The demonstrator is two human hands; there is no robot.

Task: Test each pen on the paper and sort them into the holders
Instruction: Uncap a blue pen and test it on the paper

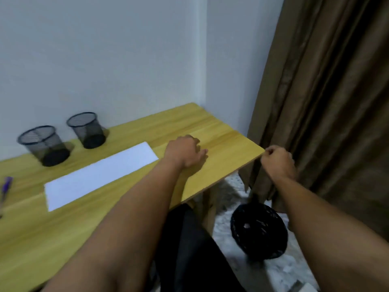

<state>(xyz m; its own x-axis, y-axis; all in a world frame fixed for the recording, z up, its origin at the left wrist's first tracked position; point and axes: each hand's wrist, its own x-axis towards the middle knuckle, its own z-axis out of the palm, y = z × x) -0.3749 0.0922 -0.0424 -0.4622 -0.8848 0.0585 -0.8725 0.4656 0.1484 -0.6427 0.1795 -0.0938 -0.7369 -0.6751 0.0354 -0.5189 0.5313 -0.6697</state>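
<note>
both hands' grip is empty: left hand (185, 151) rests loosely curled on the tabletop (221, 140), right hand (279, 161) fisted at its corner. white paper (101, 175) lies before two mesh holders (44, 145) (upright, apart).

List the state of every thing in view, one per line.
Left holder: upright, looks empty.
Right holder: upright, looks empty.
Paper: flat on the table, looks blank.
Pen: lying at the table's left edge, partly cut off.
Left hand: resting on the table, fingers loosely curled, holding nothing.
Right hand: curled, at the table's right corner; grip unclear.
Bin: on the floor, scraps inside.
</note>
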